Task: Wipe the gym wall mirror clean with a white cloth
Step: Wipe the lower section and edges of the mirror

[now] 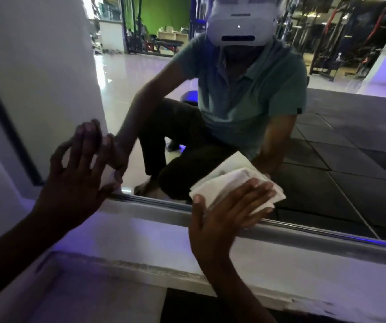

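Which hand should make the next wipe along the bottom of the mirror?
The right hand. It already presses the white cloth flat against the mirror just above the bottom frame. The left hand holds nothing, its spread fingers resting at the mirror's left edge.

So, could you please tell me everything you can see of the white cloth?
The cloth is white, looks like soft fabric, and is folded into a thick pad with layered edges showing at its upper right. It lies flat against the mirror low down, just above the bottom frame. The right hand presses it with straight, spread fingers, thumb at its left edge. Its reflection shows just behind it.
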